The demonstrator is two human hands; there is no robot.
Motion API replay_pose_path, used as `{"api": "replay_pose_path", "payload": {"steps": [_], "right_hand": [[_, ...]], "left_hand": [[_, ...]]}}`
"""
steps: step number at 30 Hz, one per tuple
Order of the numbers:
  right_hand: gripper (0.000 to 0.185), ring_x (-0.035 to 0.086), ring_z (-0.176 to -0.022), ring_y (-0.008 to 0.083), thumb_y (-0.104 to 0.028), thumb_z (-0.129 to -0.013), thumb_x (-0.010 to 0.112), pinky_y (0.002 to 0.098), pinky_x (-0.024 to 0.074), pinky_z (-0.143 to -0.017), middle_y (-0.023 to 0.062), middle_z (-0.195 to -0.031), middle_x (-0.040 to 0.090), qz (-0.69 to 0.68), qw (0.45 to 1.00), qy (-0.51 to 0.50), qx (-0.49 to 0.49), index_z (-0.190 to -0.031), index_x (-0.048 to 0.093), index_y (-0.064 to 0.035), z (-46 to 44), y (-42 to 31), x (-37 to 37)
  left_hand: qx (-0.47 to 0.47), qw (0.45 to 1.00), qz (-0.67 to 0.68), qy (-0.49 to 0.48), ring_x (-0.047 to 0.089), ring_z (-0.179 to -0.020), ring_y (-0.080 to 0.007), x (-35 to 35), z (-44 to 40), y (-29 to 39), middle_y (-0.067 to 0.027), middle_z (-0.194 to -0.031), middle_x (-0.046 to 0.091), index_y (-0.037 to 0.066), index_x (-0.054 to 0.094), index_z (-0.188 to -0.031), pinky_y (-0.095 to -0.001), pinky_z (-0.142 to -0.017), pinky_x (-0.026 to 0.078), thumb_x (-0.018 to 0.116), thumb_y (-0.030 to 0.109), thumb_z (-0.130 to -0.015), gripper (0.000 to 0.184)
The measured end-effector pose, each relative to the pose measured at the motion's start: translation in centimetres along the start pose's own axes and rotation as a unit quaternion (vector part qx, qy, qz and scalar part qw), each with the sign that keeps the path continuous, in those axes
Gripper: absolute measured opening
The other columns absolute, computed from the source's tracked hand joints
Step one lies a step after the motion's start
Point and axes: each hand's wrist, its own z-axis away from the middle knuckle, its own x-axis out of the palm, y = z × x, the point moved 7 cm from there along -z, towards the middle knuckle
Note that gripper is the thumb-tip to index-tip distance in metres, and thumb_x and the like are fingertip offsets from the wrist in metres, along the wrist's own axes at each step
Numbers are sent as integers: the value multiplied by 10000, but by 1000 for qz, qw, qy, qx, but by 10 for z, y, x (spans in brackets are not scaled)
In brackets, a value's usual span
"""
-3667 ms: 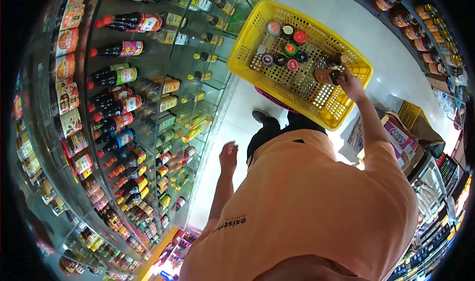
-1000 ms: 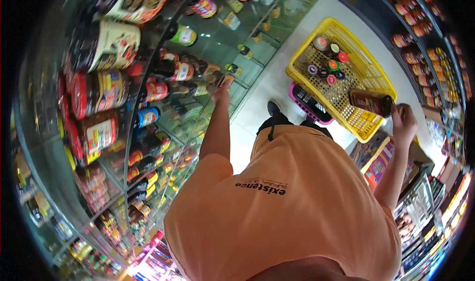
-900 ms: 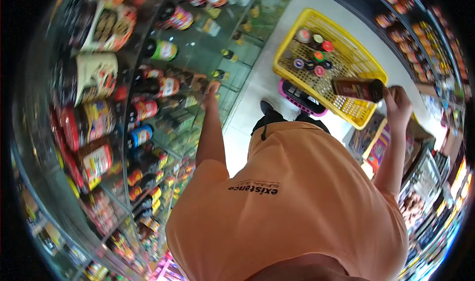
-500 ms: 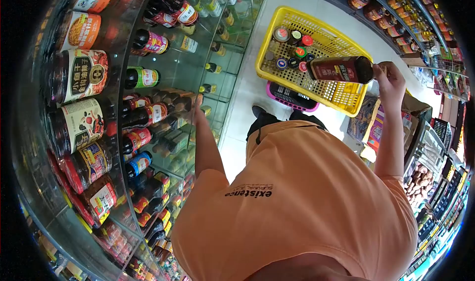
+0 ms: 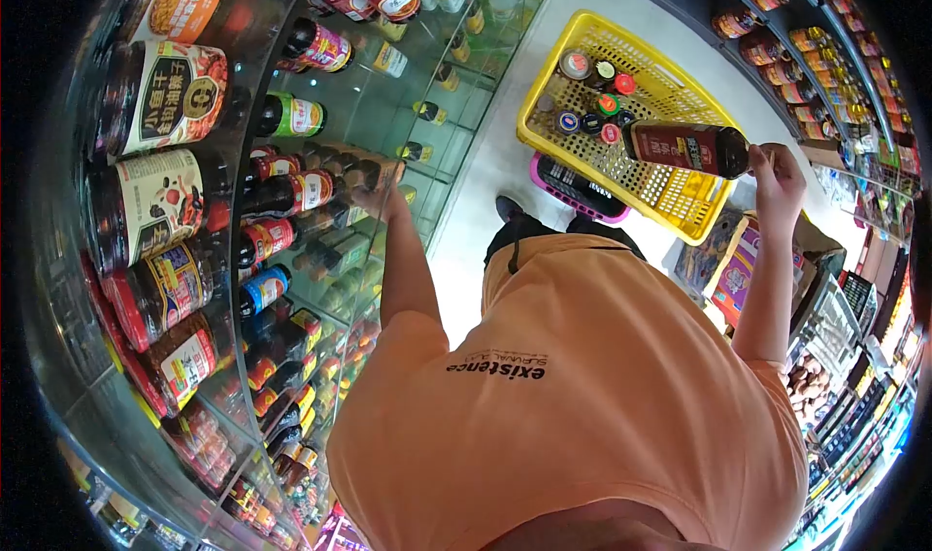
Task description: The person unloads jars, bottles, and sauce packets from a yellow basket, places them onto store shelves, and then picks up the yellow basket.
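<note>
My right hand [image 5: 780, 177] pinches a dark bottle [image 5: 687, 149] with a brown-red label by one end. The bottle lies nearly sideways in view, above the yellow shopping basket [image 5: 539, 95]. My left hand [image 5: 377, 201] reaches into the glass shelf at the left, at the near end of a brown cardboard carton [image 5: 388, 170] that holds several dark bottles. Its fingers are partly hidden there, and I cannot make out whether they grip anything. Within the basket stand several jars and bottles with coloured caps, among them a green cap [image 5: 609, 103] and a red cap [image 5: 624, 84].
Glass shelving [image 5: 243, 201] with sauce jars and bottles runs down the left side. A pink-rimmed dark basket [image 5: 573, 190] sits on the floor by my feet, below the yellow one. Bottle shelves [image 5: 825, 56] stand upper right. A printed cardboard box [image 5: 733, 269] lies right of my body.
The view has shifted slightly, so basket and bottle appear further right. My left hand has moved slightly at the carton's end. My right hand still holds the bottle over the basket.
</note>
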Motion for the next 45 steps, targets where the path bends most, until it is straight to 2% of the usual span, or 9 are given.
{"api": "replay_pose_path", "payload": {"steps": [6,13,17,20,27,32,33,34,45], "right_hand": [[235,512,-750,64,-204,-923,755,229,415,-684,-9,-780,622,24,999,-21,2,-937,681,19,-1,20,0],[289,524,-718,79,-237,-892,774,258,447,-661,25,-759,639,44,997,-54,-17,-956,686,31,-7,40,-5],[294,494,-643,82,-236,-873,781,292,430,-592,36,-680,600,70,993,-84,-34,-936,684,35,-19,70,-14],[314,516,-609,110,-262,-859,785,312,438,-574,75,-656,603,56,992,-101,-57,-922,685,28,-26,78,-21],[403,659,-707,389,-420,-841,737,456,518,-653,186,-746,669,209,956,-149,-141,-884,677,-24,-14,86,-50],[400,640,-652,325,-381,-835,767,409,507,-636,190,-736,657,159,974,-97,-126,-903,677,3,9,112,-96],[402,628,-633,292,-365,-833,776,388,501,-631,192,-730,649,128,983,-90,-97,-910,676,17,16,118,-106],[402,628,-633,292,-365,-833,776,388,501,-631,192,-730,649,130,984,-80,-95,-910,676,17,26,118,-117],[214,533,-672,86,-183,-937,684,249,425,-646,6,-729,597,-86,995,-1,54,-844,659,8,103,170,-258]], "left_hand": [[-95,974,205,-24,587,-1082,-250,7,7,-12,-176,-1323,498,-21,377,-1288,-422,-907,550,901,153,-739,778],[105,909,-357,-189,613,-1027,-233,-45,129,10,-121,-1186,585,39,483,-1242,-348,-798,537,776,227,-883,499],[-328,885,144,-297,613,-699,-147,-103,289,-22,-91,-875,674,35,636,-1075,-283,-568,475,606,128,-977,138],[-433,828,34,-353,670,-749,-166,-159,418,-39,-77,-917,702,43,682,-1114,-283,-616,533,668,223,-971,230],[-330,829,-67,-447,696,-825,-170,-205,607,-117,-70,-956,708,31,667,-1141,-310,-636,553,661,272,-974,294],[-348,835,66,-420,695,-807,-166,-192,584,-132,-65,-960,708,37,663,-1144,-315,-630,551,651,269,-978,286],[-143,866,-33,-478,694,-791,-161,-200,554,-62,-65,-962,707,61,659,-1159,-307,-620,540,637,261,-983,267],[-395,839,46,-371,691,-785,-162,-203,546,-51,-62,-968,705,82,637,-1204,-296,-610,529,640,270,-983,291],[-388,851,85,-343,681,-982,-261,-161,556,-1,-113,-1157,687,124,605,-1269,-420,-872,523,611,299,-977,340]]}}
